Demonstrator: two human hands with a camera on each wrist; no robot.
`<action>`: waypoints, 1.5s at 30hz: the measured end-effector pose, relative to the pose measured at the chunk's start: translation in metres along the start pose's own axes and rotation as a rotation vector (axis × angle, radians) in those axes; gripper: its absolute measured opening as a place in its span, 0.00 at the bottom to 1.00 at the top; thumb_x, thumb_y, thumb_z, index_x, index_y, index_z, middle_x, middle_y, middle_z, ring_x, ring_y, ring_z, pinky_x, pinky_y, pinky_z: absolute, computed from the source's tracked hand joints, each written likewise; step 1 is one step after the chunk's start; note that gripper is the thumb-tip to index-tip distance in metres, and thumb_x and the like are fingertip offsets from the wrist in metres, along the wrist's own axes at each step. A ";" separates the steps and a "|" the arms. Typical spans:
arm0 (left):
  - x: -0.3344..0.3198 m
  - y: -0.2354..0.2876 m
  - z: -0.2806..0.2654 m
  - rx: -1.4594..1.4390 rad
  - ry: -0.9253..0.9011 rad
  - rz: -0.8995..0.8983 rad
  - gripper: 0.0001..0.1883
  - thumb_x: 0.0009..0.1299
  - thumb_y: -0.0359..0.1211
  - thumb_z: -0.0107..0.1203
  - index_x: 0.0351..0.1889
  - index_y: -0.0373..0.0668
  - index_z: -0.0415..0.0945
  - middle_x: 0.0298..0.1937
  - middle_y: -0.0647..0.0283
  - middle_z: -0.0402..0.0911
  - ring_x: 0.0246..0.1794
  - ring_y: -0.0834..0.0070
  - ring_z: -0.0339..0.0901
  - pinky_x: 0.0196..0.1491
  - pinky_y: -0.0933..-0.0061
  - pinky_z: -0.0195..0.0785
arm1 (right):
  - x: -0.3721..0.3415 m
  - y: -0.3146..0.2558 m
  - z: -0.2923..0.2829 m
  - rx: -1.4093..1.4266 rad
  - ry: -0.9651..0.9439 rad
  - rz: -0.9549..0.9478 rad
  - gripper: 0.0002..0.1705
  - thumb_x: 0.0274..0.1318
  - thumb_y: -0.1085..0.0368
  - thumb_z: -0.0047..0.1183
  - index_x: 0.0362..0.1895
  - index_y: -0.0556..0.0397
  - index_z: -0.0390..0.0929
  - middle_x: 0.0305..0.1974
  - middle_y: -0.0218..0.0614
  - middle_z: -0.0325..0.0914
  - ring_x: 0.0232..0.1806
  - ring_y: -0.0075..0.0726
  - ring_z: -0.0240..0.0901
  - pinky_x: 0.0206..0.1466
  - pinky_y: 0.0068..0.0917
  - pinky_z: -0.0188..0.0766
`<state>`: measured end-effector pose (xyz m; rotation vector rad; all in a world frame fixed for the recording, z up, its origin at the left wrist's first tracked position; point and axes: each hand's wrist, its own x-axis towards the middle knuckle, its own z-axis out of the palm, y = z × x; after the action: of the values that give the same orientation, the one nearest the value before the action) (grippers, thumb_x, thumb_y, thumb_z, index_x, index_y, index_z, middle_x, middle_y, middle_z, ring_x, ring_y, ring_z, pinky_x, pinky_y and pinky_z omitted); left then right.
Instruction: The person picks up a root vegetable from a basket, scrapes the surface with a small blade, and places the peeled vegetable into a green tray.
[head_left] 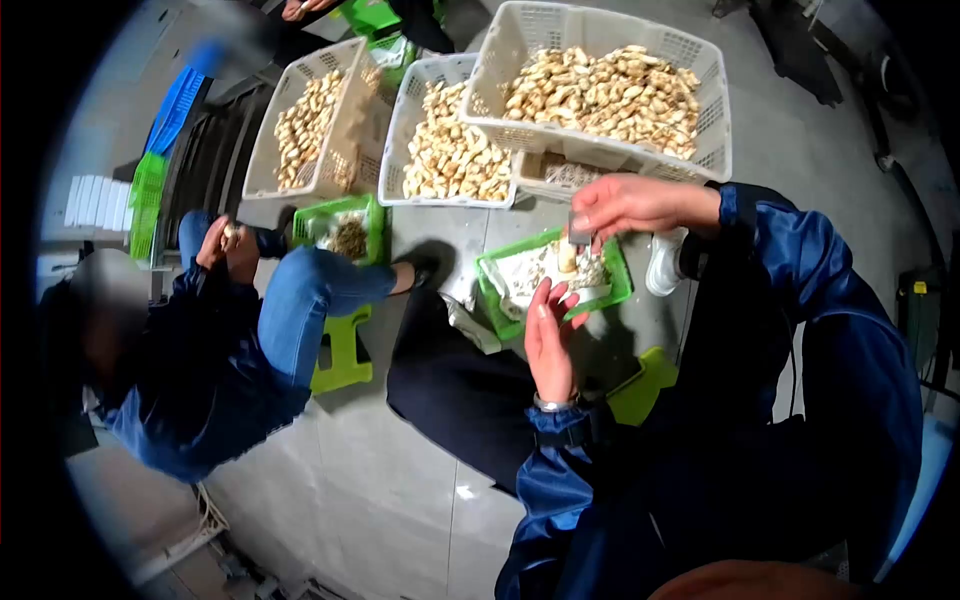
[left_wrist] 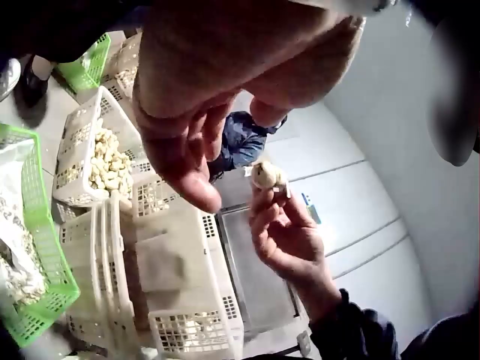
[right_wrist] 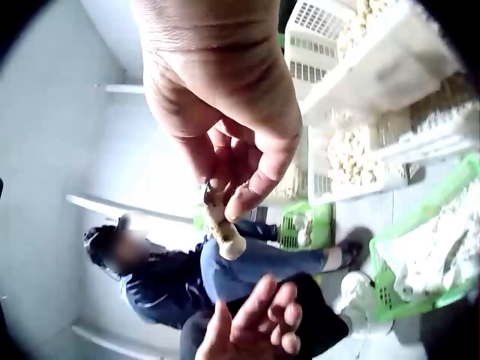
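The right hand [head_left: 640, 204] pinches a pale mushroom [head_left: 567, 256] and a small grey metal piece [head_left: 579, 236] above a green basket [head_left: 622, 283]. In the right wrist view, the mushroom [right_wrist: 227, 238] points away from the fingertips of the right hand [right_wrist: 225, 112], its rounded end outward. The left hand [head_left: 552, 345] is just below the mushroom, fingers spread and holding nothing. Seen from the left wrist, the left hand [left_wrist: 217, 82] is apart from the mushroom [left_wrist: 267, 175], which the right hand [left_wrist: 289, 238] holds.
White crates [head_left: 560, 128] of mushrooms stand beyond the green basket. On the left sits a person [head_left: 200, 360] in blue jeans, near a second green basket [head_left: 378, 232]. A green stool [head_left: 343, 357] stands beside that person; another green piece [head_left: 645, 385] is below the left hand.
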<state>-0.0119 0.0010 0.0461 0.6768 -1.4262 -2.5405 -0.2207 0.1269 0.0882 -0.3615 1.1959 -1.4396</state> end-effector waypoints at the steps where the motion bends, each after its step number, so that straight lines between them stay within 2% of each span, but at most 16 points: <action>1: -0.003 0.002 0.002 -0.047 0.026 0.012 0.24 0.76 0.43 0.37 0.64 0.37 0.59 0.54 0.57 0.71 0.47 0.73 0.71 0.45 0.74 0.70 | 0.001 0.015 0.018 0.018 -0.074 0.030 0.08 0.60 0.65 0.50 0.32 0.57 0.72 0.35 0.31 0.75 0.38 0.22 0.73 0.44 0.21 0.73; 3: -0.005 0.002 -0.004 -0.103 -0.043 0.003 0.23 0.75 0.39 0.41 0.63 0.36 0.60 0.50 0.58 0.73 0.41 0.77 0.73 0.41 0.77 0.71 | 0.001 0.038 0.038 -0.084 -0.090 0.041 0.09 0.61 0.63 0.50 0.33 0.57 0.72 0.33 0.30 0.74 0.37 0.19 0.72 0.41 0.20 0.73; 6: -0.004 -0.005 -0.012 -0.149 0.065 -0.013 0.21 0.72 0.32 0.49 0.61 0.35 0.64 0.44 0.61 0.76 0.35 0.81 0.73 0.37 0.82 0.70 | 0.001 0.058 0.047 -0.223 0.028 -0.102 0.10 0.60 0.63 0.50 0.34 0.58 0.73 0.32 0.29 0.74 0.37 0.18 0.71 0.41 0.20 0.72; 8: -0.003 -0.010 -0.017 -0.116 0.085 0.028 0.21 0.71 0.31 0.49 0.61 0.35 0.64 0.45 0.61 0.76 0.35 0.81 0.73 0.37 0.82 0.70 | 0.001 0.065 0.047 -0.276 0.187 -0.332 0.11 0.60 0.63 0.51 0.36 0.60 0.74 0.31 0.28 0.74 0.37 0.18 0.70 0.42 0.20 0.70; 11: -0.001 -0.012 -0.015 -0.062 0.131 0.087 0.20 0.70 0.29 0.50 0.60 0.35 0.65 0.46 0.62 0.76 0.37 0.81 0.73 0.39 0.81 0.71 | -0.002 0.067 0.055 -0.403 0.195 -0.363 0.09 0.61 0.66 0.48 0.35 0.62 0.73 0.43 0.36 0.75 0.44 0.23 0.68 0.49 0.24 0.67; 15: -0.002 -0.013 -0.015 -0.053 0.139 0.121 0.20 0.68 0.26 0.52 0.58 0.34 0.66 0.48 0.62 0.75 0.41 0.80 0.73 0.41 0.79 0.71 | -0.002 0.075 0.065 -0.566 0.162 -0.472 0.08 0.59 0.68 0.49 0.38 0.61 0.74 0.43 0.36 0.74 0.46 0.25 0.68 0.50 0.25 0.65; 21: -0.003 -0.013 -0.014 0.016 0.108 0.128 0.20 0.68 0.24 0.51 0.58 0.32 0.67 0.49 0.58 0.75 0.43 0.77 0.74 0.46 0.76 0.72 | 0.003 0.080 0.059 -0.553 0.277 -0.363 0.09 0.60 0.67 0.48 0.39 0.61 0.74 0.35 0.32 0.76 0.39 0.23 0.71 0.44 0.23 0.68; 23: -0.001 -0.015 -0.014 0.012 0.120 0.124 0.20 0.68 0.24 0.52 0.58 0.32 0.67 0.48 0.58 0.76 0.42 0.77 0.75 0.46 0.77 0.72 | 0.006 0.082 0.058 -0.320 0.220 -0.305 0.09 0.60 0.66 0.49 0.39 0.61 0.74 0.33 0.31 0.75 0.38 0.23 0.71 0.43 0.23 0.68; 24: -0.001 -0.015 -0.015 0.019 0.124 0.122 0.20 0.68 0.24 0.52 0.58 0.33 0.67 0.48 0.59 0.76 0.41 0.78 0.75 0.45 0.78 0.72 | 0.009 0.085 0.060 -0.303 0.258 -0.369 0.08 0.56 0.65 0.52 0.33 0.58 0.73 0.24 0.31 0.72 0.30 0.22 0.68 0.34 0.25 0.66; 25: -0.001 -0.016 -0.015 0.026 0.129 0.120 0.20 0.68 0.24 0.52 0.58 0.33 0.67 0.48 0.59 0.76 0.41 0.78 0.75 0.45 0.78 0.72 | 0.009 0.086 0.061 -0.299 0.258 -0.367 0.08 0.56 0.65 0.52 0.33 0.58 0.73 0.24 0.31 0.72 0.30 0.22 0.68 0.34 0.25 0.66; 27: -0.001 -0.014 -0.013 0.034 0.163 0.119 0.20 0.68 0.24 0.52 0.58 0.32 0.67 0.47 0.59 0.76 0.41 0.78 0.75 0.45 0.78 0.72 | 0.005 0.080 0.065 -0.709 0.295 -0.636 0.08 0.56 0.65 0.52 0.35 0.58 0.74 0.24 0.32 0.72 0.29 0.23 0.68 0.33 0.25 0.66; 31: -0.001 -0.018 -0.015 0.052 0.131 0.096 0.20 0.67 0.23 0.52 0.58 0.32 0.67 0.48 0.58 0.77 0.41 0.78 0.76 0.46 0.79 0.72 | 0.008 0.083 0.059 -0.318 0.284 -0.362 0.08 0.57 0.65 0.52 0.33 0.57 0.74 0.22 0.30 0.70 0.28 0.22 0.67 0.32 0.24 0.65; 33: -0.001 -0.017 -0.013 0.082 0.145 0.149 0.20 0.67 0.23 0.52 0.57 0.32 0.68 0.49 0.57 0.77 0.42 0.77 0.76 0.47 0.78 0.71 | 0.010 0.084 0.058 -0.336 0.289 -0.378 0.09 0.57 0.65 0.51 0.31 0.58 0.73 0.22 0.29 0.71 0.28 0.21 0.66 0.32 0.24 0.65; 36: -0.001 -0.016 -0.012 0.152 0.190 0.178 0.19 0.66 0.22 0.52 0.56 0.34 0.70 0.47 0.61 0.77 0.39 0.83 0.73 0.43 0.82 0.67 | 0.004 0.078 0.071 -0.685 0.311 -0.647 0.11 0.57 0.65 0.53 0.26 0.59 0.70 0.23 0.30 0.70 0.27 0.20 0.66 0.32 0.25 0.65; 40: 0.000 -0.021 -0.016 0.240 0.174 0.216 0.19 0.65 0.23 0.54 0.55 0.36 0.72 0.48 0.63 0.76 0.42 0.83 0.72 0.43 0.82 0.65 | 0.012 0.082 0.063 -0.201 0.258 -0.365 0.10 0.58 0.66 0.52 0.28 0.59 0.70 0.25 0.27 0.71 0.29 0.19 0.68 0.33 0.22 0.67; 45: 0.000 -0.015 -0.012 0.340 0.199 0.262 0.18 0.68 0.25 0.52 0.57 0.33 0.69 0.50 0.61 0.76 0.45 0.78 0.74 0.49 0.78 0.69 | 0.011 0.084 0.065 -0.267 0.251 -0.418 0.09 0.59 0.65 0.50 0.29 0.59 0.71 0.25 0.26 0.71 0.30 0.17 0.65 0.34 0.20 0.65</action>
<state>-0.0046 -0.0004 0.0281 0.7124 -1.7593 -1.9976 -0.1258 0.1041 0.0437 -0.6592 1.5901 -1.7213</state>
